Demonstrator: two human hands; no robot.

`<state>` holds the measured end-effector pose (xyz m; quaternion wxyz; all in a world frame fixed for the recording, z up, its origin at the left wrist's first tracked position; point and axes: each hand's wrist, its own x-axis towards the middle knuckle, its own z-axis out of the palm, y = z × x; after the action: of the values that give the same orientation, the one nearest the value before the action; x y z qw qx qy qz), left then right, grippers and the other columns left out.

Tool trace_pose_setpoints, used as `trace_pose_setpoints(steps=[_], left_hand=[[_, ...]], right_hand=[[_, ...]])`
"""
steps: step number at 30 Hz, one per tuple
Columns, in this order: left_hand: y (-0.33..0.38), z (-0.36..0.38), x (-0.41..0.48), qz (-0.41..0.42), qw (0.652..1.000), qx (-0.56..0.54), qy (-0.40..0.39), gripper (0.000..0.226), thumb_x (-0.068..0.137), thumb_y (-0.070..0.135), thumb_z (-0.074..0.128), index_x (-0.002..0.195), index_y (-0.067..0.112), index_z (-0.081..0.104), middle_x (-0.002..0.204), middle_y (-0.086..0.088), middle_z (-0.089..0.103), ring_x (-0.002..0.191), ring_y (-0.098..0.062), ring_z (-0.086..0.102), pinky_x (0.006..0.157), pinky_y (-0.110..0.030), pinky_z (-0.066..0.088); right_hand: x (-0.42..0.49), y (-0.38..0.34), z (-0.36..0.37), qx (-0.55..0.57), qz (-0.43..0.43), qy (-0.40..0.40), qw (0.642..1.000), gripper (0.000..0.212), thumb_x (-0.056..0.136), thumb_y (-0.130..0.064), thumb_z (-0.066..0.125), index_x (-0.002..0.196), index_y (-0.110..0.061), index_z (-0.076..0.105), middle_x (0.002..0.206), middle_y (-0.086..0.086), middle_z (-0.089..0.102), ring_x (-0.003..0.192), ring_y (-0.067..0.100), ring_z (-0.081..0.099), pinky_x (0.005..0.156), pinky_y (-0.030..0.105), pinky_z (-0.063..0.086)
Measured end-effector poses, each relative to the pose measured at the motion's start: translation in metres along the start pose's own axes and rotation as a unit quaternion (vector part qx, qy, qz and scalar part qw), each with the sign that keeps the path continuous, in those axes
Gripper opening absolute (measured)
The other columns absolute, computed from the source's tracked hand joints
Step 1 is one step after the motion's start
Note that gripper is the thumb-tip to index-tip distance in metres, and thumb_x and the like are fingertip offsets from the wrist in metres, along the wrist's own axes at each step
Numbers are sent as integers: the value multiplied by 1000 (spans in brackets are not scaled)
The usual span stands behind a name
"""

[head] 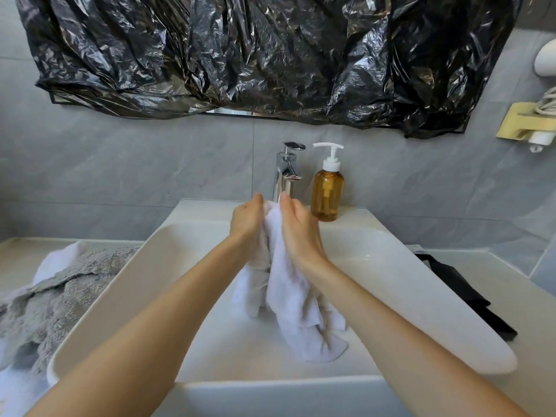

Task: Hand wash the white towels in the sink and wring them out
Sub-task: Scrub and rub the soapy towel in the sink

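Observation:
A white towel (288, 296) hangs bunched over the white sink (400, 275), its lower end trailing onto the basin floor. My left hand (246, 219) and my right hand (296, 230) hold its top end between them, palms facing each other, just in front of the chrome tap (285, 170). Their fingers curl into the cloth on the far side. No water shows at the spout.
An amber pump bottle (327, 191) stands on the sink ledge right of the tap. A grey towel (51, 299) and more white cloth (57, 260) lie on the left counter. A black cloth (463, 293) lies on the right counter. Black plastic (240, 55) covers the mirror.

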<state>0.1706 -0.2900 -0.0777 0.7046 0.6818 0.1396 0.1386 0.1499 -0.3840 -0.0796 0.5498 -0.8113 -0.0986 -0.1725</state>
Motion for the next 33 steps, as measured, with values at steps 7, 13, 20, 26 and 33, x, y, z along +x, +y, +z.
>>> trace_pose_setpoints(steps=[7, 13, 20, 26, 33], left_hand=[[-5, 25, -20, -40, 998, -33, -42, 29, 94, 24, 46, 69, 13, 53, 67, -6, 56, 63, -22, 51, 61, -28, 39], [9, 32, -26, -38, 976, -34, -210, 31, 94, 37, 54, 95, 8, 66, 84, -11, 69, 81, -25, 65, 84, -34, 52], [19, -2, -1, 38, 974, 60, -217, 45, 98, 49, 47, 88, 11, 69, 84, -2, 72, 80, -17, 68, 74, -26, 51], [36, -13, -9, 73, 965, 77, -240, 35, 97, 39, 51, 72, 16, 61, 67, 2, 60, 61, -13, 56, 58, -21, 39], [30, -7, -22, 67, 893, 107, -433, 52, 98, 55, 34, 100, 17, 70, 89, -3, 65, 79, -15, 54, 79, -32, 38]], right_hand=[[9, 6, -8, -108, -38, 136, 984, 48, 104, -31, 33, 84, 1, 64, 96, 25, 67, 95, 41, 58, 74, 39, 42], [41, 48, -52, -99, 166, 98, 976, 46, 102, -34, 31, 104, -2, 65, 110, 19, 64, 104, 36, 57, 77, 35, 39], [33, 22, -45, -13, 15, -63, 998, 43, 102, -43, 35, 75, -30, 65, 79, -11, 63, 78, 6, 56, 77, 27, 41], [29, 6, -44, 118, 3, -91, 989, 58, 85, -61, 58, 80, -4, 66, 85, 16, 68, 103, 41, 58, 83, 38, 47], [40, -17, -77, 344, 59, -62, 935, 58, 57, -59, 77, 81, -12, 52, 81, 12, 44, 77, 24, 48, 73, 34, 40]])
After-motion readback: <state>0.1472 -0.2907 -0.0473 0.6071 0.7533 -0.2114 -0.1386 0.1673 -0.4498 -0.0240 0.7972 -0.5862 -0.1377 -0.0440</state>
